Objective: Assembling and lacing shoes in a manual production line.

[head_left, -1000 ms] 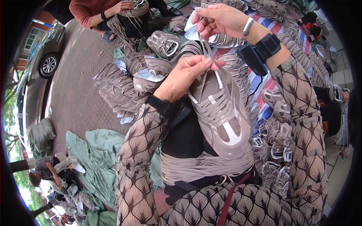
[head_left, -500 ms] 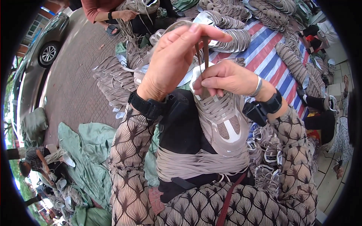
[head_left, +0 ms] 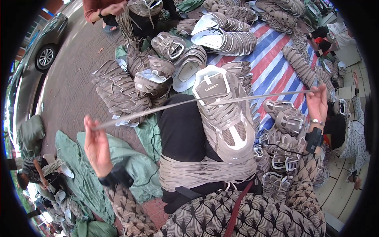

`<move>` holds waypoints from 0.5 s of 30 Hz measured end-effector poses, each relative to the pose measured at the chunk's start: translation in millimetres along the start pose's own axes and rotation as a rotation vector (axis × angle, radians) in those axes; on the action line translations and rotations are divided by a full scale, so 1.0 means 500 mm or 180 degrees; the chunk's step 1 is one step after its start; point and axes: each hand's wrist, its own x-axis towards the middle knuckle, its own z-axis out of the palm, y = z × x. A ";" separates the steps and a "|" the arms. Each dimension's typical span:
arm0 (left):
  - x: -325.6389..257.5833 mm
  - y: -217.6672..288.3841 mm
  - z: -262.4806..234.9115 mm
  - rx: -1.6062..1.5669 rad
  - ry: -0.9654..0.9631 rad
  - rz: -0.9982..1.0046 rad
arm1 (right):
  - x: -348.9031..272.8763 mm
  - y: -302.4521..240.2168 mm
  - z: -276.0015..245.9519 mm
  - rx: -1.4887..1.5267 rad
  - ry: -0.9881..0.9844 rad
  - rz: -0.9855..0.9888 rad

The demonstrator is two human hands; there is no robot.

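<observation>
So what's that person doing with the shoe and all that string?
A person has a grey sneaker resting on their lap and is lacing it. Each hand grips one end of the grey lace, the left hand out to the left and the right hand out to the right, so the lace runs taut across the top of the shoe. A bundle of spare laces lies across the lap. Piles of shoe uppers cover a striped tarp, and another person sits at the far side.

Shoe [head_left: 227,118] heel hidden under bundle of laces [head_left: 205,173] on the lap. Another person [head_left: 118,8] at the top cut off by the rim. Striped tarp [head_left: 272,63] mostly buried under piles of shoe uppers [head_left: 118,87].
</observation>
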 end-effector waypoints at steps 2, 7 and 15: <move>-0.057 0.040 -0.051 0.0296 0.0777 0.0316 | 0.015 -0.022 -0.033 -0.0104 0.0585 -0.0210; -0.120 -0.025 -0.061 0.1368 0.1290 -0.0301 | 0.082 -0.097 -0.171 -0.0751 0.0075 0.0313; -0.060 -0.275 0.153 0.3438 -0.0282 -0.0977 | -0.108 0.271 0.172 -0.4053 -0.3520 0.0222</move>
